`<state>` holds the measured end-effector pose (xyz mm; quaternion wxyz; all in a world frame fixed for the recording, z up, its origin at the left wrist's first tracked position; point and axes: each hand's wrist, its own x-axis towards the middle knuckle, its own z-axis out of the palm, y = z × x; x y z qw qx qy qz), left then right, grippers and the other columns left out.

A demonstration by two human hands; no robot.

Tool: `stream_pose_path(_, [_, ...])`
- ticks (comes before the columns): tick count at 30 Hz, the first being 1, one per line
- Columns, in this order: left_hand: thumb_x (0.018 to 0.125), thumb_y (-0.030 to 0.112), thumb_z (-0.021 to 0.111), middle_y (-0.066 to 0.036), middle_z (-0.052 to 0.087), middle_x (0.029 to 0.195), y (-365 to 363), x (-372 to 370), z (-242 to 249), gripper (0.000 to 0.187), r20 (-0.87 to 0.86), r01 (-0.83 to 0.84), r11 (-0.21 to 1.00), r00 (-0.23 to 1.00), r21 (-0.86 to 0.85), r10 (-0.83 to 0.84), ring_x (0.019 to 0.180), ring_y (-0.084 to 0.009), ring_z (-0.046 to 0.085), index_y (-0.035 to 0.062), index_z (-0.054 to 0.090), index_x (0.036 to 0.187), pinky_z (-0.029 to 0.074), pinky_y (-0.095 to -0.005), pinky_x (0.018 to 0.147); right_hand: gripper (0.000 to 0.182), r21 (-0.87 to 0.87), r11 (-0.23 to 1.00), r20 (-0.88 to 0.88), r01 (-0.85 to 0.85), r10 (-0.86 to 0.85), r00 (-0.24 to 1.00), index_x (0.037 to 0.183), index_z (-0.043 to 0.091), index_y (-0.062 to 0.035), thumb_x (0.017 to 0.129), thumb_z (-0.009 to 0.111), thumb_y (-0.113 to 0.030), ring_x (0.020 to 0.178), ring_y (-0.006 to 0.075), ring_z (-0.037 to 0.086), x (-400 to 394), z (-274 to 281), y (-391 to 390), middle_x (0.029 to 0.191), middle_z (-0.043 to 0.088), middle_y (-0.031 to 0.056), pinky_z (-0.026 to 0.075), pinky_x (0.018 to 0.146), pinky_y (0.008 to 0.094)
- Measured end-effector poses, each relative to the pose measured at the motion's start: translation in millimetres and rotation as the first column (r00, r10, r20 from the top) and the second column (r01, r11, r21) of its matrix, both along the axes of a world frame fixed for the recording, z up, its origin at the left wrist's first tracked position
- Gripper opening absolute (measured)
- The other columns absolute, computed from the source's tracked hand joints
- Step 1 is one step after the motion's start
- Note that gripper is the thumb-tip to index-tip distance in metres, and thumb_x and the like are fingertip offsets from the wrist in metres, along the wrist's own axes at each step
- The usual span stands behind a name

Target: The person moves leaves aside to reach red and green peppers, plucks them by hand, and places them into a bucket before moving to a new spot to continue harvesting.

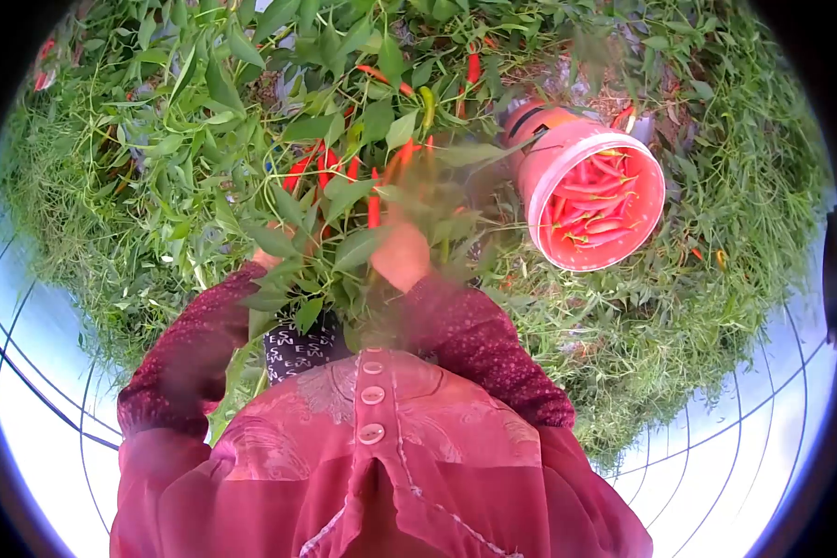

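Observation:
My left hand [274, 244] reaches into a chilli plant [344, 200], its fingers mostly covered by leaves. Just above it hang several red chillies [326, 166]. My right hand [402, 256] is among the same leaves, right below an upright red chilli [374, 200]; its fingers are blurred and partly hidden, and I cannot tell what they hold. Higher up on the plant are a green chilli [427, 108] and an orange-red one [384, 80]. Both forearms wear dark red patterned sleeves [479, 330].
To the right a pinkish-red bucket [541, 177] leans with its mouth towards me, holding many picked red chillies [597, 200]. Dense green plants spread all around. Patterned black cloth [302, 346] shows below the leaves. Another red chilli [473, 67] hangs farther off.

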<state>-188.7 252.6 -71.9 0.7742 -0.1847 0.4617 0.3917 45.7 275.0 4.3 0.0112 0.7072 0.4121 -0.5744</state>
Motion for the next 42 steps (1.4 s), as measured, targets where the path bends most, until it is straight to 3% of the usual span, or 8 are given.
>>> stream_pose_path(4, [0.086,0.014,0.05,-0.011,0.049,0.116,-6.6,-6.4,1.4,0.042,-0.004,-0.04,0.998,0.999,-0.04,0.04,0.107,-0.0214,0.048,0.0059,0.039,0.126,0.04,-0.0313,0.089,0.045,-0.381,0.661,-0.49,0.646,-0.737,0.464,0.123,0.039,-0.0025,0.081,0.054,0.003,0.08,0.013,0.056,16.0,16.3,-14.9,0.09,0.058,0.0044,0.046,0.07,0.0257])
stream_pose_path(9, [0.086,0.014,0.05,-0.011,0.049,0.115,-13.9,-8.0,-6.9,0.042,-0.071,-0.074,0.985,0.995,-0.153,0.064,0.106,-0.0213,0.048,0.0059,0.039,0.126,0.04,-0.0308,0.089,0.021,-0.49,0.61,-0.52,0.622,-0.778,0.353,0.104,0.052,-0.0025,0.083,0.054,0.0,0.082,0.0119,0.055,42.8,50.9,-44.1,0.096,0.056,0.0063,0.045,0.072,0.0233])
stream_pose_path(12, [0.09,0.013,0.042,-0.015,0.044,0.126,-13.6,2.4,-16.0,0.043,0.35,-0.126,0.867,0.935,0.481,-0.058,0.12,-0.0264,0.04,0.002,0.033,0.13,0.036,-0.0365,0.1,0.013,-0.41,0.599,-0.626,0.688,-0.733,0.266,0.098,0.054,-0.0031,0.085,0.052,-0.002,0.08,0.0112,0.055,56.2,72.5,-58.8,0.093,0.057,0.0064,0.044,0.07,0.0228])
stream_pose_path(16, [0.095,0.026,0.031,-0.017,0.041,0.13,-17.0,-24.8,4.5,0.043,0.026,-0.03,0.999,0.999,0.031,0.029,0.122,-0.0311,0.038,0.0007,0.034,0.13,0.03,-0.0457,0.105,0.013,-0.401,0.384,-0.627,0.832,-0.777,0.056,0.099,0.053,-0.0036,0.086,0.051,-0.006,0.075,0.0127,0.054,97.5,93.5,-55.8,0.083,0.057,0.0063,0.045,0.071,0.0272])
stream_pose_path(18, [0.095,0.028,0.03,-0.016,0.039,0.133,-3.8,23.0,24.6,0.044,-0.501,-0.026,0.996,0.865,-0.083,-0.02,0.123,-0.0313,0.037,0.0012,0.033,0.131,0.028,-0.0462,0.108,0.013,-0.356,0.433,-0.638,0.828,-0.76,0.123,0.099,0.053,-0.0034,0.086,0.052,-0.007,0.072,0.0133,0.054,113.0,89.0,-42.4,0.079,0.057,0.0054,0.045,0.07,0.0282])
stream_pose_path(20, [0.095,0.027,0.032,-0.015,0.039,0.133,-9.1,7.4,17.5,0.042,0.415,-0.257,0.918,0.902,0.303,0.116,0.123,-0.0312,0.037,0.0023,0.035,0.129,0.028,-0.0466,0.108,0.013,-0.307,0.494,-0.656,0.814,-0.729,0.195,0.099,0.053,-0.0033,0.086,0.052,-0.007,0.07,0.014,0.054,116.7,75.1,-20.5,0.074,0.056,0.0045,0.046,0.07,0.0292])
stream_pose_path(31, [0.092,0.024,0.04,-0.015,0.04,0.129,-5.2,12.9,20.9,0.041,0.059,-0.004,0.961,0.998,0.275,-0.013,0.117,-0.0271,0.041,0.0007,0.039,0.125,0.034,-0.0382,0.101,0.03,-0.27,0.942,-0.372,0.2,-0.294,0.881,0.088,0.056,0.0041,0.077,0.062,-0.024,0.062,0.0179,0.062,-5.4,-72.7,39.6,0.079,0.062,0.0134,0.049,0.06,0.0284])
stream_pose_path(42, [0.09,0.019,0.045,-0.012,0.053,0.105,9.2,30.9,27.4,0.03,0.199,-0.159,0.956,0.974,0.247,0.111,0.095,-0.0228,0.049,0.0022,0.048,0.114,0.039,-0.0359,0.093,0.021,-0.573,0.593,-0.325,0.566,-0.798,0.507,0.097,0.06,-0.0046,0.078,0.063,-0.013,0.07,0.0127,0.056,13.3,-23.7,24.5,0.082,0.061,0.0008,0.045,0.063,0.0254])
